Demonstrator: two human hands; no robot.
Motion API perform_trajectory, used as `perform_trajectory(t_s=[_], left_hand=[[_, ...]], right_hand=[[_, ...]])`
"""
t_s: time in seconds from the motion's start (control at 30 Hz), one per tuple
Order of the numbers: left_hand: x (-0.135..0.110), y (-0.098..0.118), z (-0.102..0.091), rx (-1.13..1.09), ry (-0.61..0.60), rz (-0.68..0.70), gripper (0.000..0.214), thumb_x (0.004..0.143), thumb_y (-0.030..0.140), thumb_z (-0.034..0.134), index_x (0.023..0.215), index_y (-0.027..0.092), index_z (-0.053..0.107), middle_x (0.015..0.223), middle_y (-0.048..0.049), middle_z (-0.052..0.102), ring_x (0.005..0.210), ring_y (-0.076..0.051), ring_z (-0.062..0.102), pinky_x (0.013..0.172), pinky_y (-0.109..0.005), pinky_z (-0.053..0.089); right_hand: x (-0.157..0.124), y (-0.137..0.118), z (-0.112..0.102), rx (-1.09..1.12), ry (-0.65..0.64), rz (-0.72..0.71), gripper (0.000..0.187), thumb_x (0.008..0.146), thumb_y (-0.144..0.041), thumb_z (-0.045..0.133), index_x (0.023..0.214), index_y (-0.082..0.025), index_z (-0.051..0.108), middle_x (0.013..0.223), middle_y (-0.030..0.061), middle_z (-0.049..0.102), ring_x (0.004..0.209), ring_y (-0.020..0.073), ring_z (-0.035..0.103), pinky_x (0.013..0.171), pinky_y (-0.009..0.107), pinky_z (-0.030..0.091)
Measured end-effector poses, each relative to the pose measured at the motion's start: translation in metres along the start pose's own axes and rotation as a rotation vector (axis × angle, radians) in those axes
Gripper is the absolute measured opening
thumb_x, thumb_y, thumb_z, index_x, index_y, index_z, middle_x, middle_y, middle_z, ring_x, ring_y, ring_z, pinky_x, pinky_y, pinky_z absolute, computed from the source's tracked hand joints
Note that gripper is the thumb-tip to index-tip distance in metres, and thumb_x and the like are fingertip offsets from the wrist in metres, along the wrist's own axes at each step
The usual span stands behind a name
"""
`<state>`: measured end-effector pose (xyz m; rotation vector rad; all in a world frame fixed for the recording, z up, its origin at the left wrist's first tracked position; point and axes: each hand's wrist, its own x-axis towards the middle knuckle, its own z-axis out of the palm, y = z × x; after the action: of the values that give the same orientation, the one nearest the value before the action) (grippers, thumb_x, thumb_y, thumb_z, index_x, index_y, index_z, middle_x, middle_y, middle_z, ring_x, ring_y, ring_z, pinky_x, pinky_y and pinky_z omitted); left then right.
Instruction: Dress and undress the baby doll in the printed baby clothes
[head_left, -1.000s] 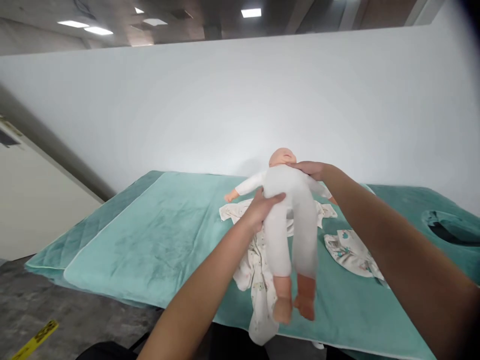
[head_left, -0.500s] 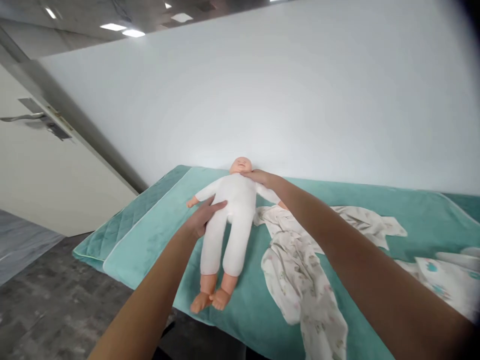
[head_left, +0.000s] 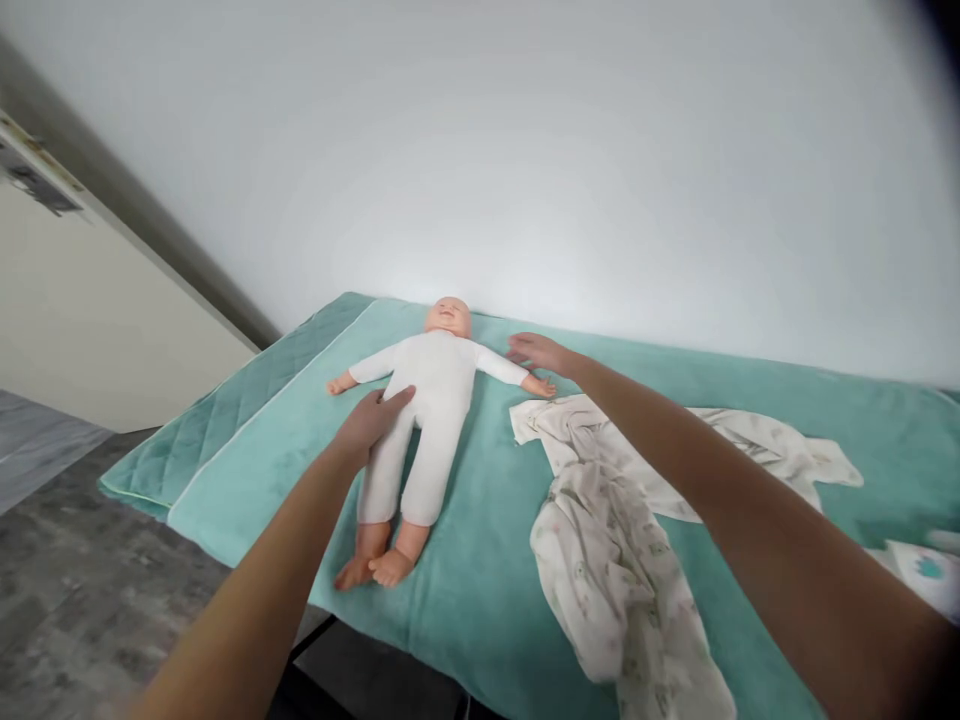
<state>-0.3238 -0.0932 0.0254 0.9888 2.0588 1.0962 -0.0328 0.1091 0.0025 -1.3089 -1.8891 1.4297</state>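
Note:
A baby doll [head_left: 427, 400] with a white cloth body lies on its back on the teal mat [head_left: 495, 540], head toward the wall and arms spread. My left hand [head_left: 367, 422] rests on the doll's hip and side, fingers curved against it. My right hand [head_left: 538, 352] hovers flat with fingers stretched out, just above the doll's outstretched arm, holding nothing. A white printed baby garment [head_left: 615, 540] lies crumpled on the mat to the right of the doll, under my right forearm.
A second printed cloth [head_left: 926, 570] shows at the right edge. The mat's near edge drops to a dark floor [head_left: 67, 590]. A white wall stands right behind the mat and a pale door [head_left: 82, 320] is at the left.
The doll was carried left off the printed garment and laid flat on the mat. My right hand has come off the doll's neck and opened; my left hand stays on its side.

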Motion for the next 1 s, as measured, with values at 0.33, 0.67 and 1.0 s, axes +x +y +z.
perform_trajectory(t_s=[0.33,0.67,1.0], left_hand=[[-0.15,0.02,0.122,0.323,-0.532,0.481,0.041,0.072,0.05,0.076,0.102,0.022,0.068,0.101,-0.0096,0.072,0.099,-0.033,0.066,0.088,-0.038,0.051],[-0.22,0.112,0.227,0.26,-0.494,0.874,0.025,0.081,0.024,0.065,0.106,0.022,0.066,0.143,-0.0121,0.055,0.138,-0.03,0.046,0.115,-0.041,0.036],[-0.265,0.156,0.238,0.089,-0.207,0.63,0.016,0.084,0.029,0.059,0.095,0.024,0.05,0.084,-0.0006,0.063,0.085,-0.022,0.061,0.078,-0.032,0.046]], right_hand=[[-0.253,0.08,-0.159,-0.414,0.401,0.132,0.035,0.077,-0.042,0.075,0.1,-0.016,0.071,0.126,0.0241,0.066,0.132,0.0424,0.05,0.11,0.052,0.037],[-0.346,0.088,-0.129,0.1,0.261,-0.255,0.039,0.084,-0.055,0.061,0.106,-0.025,0.072,0.128,0.0067,0.07,0.118,0.0305,0.062,0.095,0.041,0.052],[-0.353,0.1,-0.061,0.66,0.108,-0.336,0.079,0.073,-0.059,0.076,0.143,-0.032,0.049,0.149,0.0076,0.055,0.133,0.0314,0.056,0.11,0.051,0.046]])
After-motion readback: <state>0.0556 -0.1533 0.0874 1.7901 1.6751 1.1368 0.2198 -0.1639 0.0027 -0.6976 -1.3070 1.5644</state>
